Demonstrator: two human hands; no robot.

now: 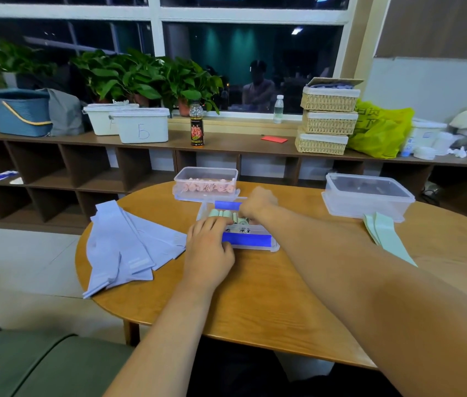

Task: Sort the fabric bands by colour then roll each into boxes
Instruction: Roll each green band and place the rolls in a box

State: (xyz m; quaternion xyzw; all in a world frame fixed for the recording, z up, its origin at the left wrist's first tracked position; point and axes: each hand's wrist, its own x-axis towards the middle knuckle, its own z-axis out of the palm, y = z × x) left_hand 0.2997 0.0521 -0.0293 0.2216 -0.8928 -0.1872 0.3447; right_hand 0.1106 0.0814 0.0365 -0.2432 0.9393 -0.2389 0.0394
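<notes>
Just beyond left hand [209, 247], green rolls [224, 214]

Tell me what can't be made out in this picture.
Head view:
- Right hand hides its own fingers; whether they hold anything is unclear.
- Left hand covers some rolls in the middle box.
- Right box: cloudy plastic blurs the contents.
- Green bands: forearm covers part.

R hand [258, 202] blurry, fingers unseen.
</notes>
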